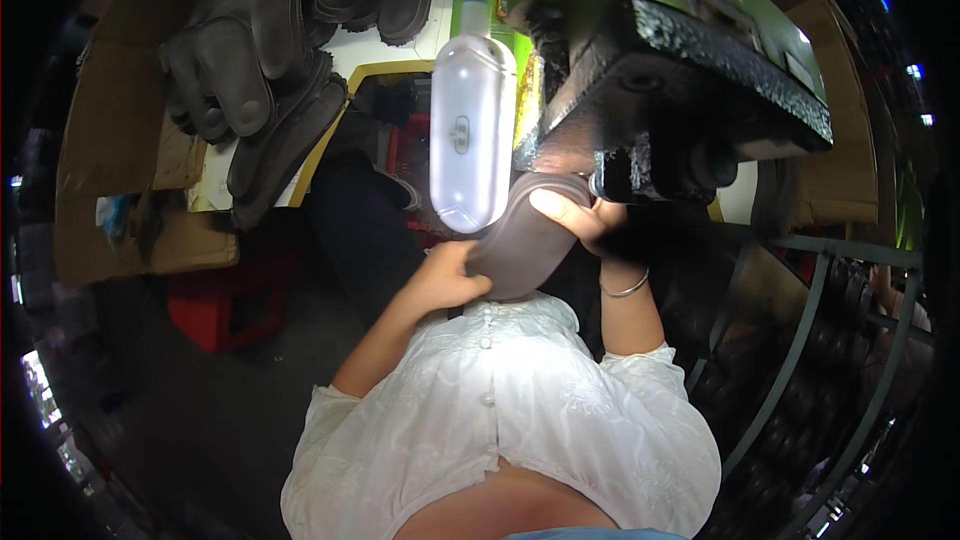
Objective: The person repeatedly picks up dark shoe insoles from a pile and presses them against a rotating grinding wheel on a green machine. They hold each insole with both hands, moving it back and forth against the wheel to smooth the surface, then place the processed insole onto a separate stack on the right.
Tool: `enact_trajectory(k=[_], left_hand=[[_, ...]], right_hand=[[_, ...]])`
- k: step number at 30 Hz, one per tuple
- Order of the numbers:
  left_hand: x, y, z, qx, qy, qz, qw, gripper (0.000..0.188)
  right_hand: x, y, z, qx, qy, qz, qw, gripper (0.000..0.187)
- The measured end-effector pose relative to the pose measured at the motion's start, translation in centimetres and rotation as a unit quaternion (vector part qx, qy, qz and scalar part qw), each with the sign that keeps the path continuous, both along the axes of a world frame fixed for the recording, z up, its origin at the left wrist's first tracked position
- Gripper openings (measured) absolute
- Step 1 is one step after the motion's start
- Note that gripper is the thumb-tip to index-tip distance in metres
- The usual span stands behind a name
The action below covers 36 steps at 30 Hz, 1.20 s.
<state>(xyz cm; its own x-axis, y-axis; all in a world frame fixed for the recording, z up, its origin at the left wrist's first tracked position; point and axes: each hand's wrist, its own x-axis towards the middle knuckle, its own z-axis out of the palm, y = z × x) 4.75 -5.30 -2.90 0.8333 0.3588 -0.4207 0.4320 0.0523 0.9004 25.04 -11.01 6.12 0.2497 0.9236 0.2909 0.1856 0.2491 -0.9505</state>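
Observation:
A smooth grey-brown shoe sole is held between my two hands, its far end up against the underside of a green and black machine. My left hand is closed on the sole's left edge, close to my body. On the right, my right hand grips the far part, thumb lying on top and the other fingers mostly hidden beneath. A lit white lamp hangs just above and left of the sole and covers a little of the view there. Where the sole meets the machine is partly hidden.
Several similar soles are heaped on a table at the far left, beside cardboard. A red stool stands below. To the right is a metal rack with dark items. A yellow-edged opening lies left of the lamp.

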Motion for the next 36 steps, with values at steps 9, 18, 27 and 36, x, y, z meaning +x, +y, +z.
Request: enact_trajectory(k=[9,18,27,36], left_hand=[[4.6,-3.8,1.0,0.113,-0.067,-0.060,0.990,0.045],[1.0,3.3,-1.4,0.178,-0.062,0.150,0.971,0.030],[-6.8,14.6,2.8,0.633,0.225,0.380,0.636,0.049],[-13.3,15.6,2.4,0.595,0.190,0.367,0.689,0.054]], right_hand=[[3.5,-1.2,2.0,-0.158,-0.291,-0.048,0.942,0.032],[11.7,0.6,4.4,0.133,-0.065,-0.420,0.895,0.043],[11.1,2.6,-10.2,0.030,-0.302,-0.277,0.911,0.034],[5.6,-2.5,-11.4,-0.087,-0.155,-0.210,0.961,0.024]])
